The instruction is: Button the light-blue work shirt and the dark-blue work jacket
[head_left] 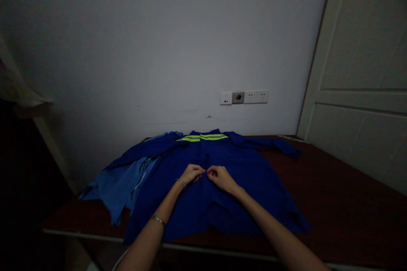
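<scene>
A dark blue work jacket [251, 173] with yellow-green reflective stripes [214, 137] across its chest lies spread out, collar toward the wall and sleeves out to both sides. Over the middle of its front opening, my left hand [192, 173] pinches the jacket's front edge between thumb and fingers. Close beside it, my right hand [220, 178] pinches the facing edge, fingertips almost touching the left ones. Any button or fastener between the fingertips is too small to make out. Bracelets circle my left wrist and forearm.
A lighter blue garment [119, 182] lies partly under the jacket's left side. Both rest on a dark red-brown table [343, 207], its pale front edge close to me. Behind are a wall with sockets [256, 97] and, at right, a pale panelled door [359, 135].
</scene>
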